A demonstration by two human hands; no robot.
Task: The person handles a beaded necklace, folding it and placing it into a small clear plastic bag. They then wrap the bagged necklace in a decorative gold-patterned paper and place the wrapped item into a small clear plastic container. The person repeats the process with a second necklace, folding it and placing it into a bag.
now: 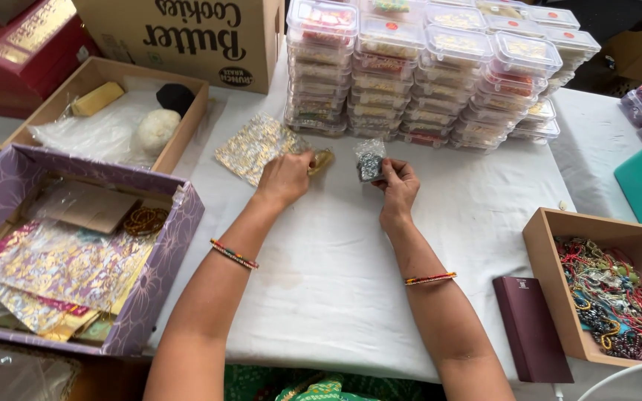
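Small clear packet (pixel 369 165) of dark beaded jewellery sits pinched between the fingers of the right hand (pixel 397 186), held just above the white-covered desk (pixel 351 267). It looks light and limp, its plastic probably slippery, so a grip at the top edge seems best. The left hand (pixel 285 178) has its fingers closed on a gold-coloured piece (pixel 322 160), beside a gold patterned pouch (pixel 255 147) lying on the desk. Stacked clear boxes (pixel 425 74) stand behind, and a wooden tray (pixel 540 245) of bead strings lies to the right.
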